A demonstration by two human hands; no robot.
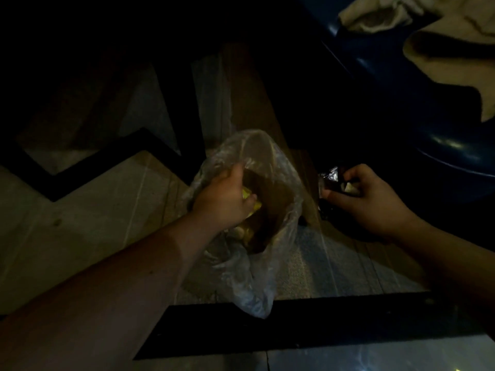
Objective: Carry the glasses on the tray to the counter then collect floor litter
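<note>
while left hand (pixel 225 199) grips clear bag (pixel 257 277) rim, right hand (pixel 372 202) fingers (pixel 330 194) closed around dark crinkled wrapper (pixel 328 180)

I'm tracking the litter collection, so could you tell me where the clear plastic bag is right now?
In the head view, the clear plastic bag hangs at centre, held open by the left hand, left of the right hand.

Very dim, grainy picture. Top left is almost black. Weak warm light falls on the floor (pixel 88 231) at centre; straight lines bend near the edges.
</note>
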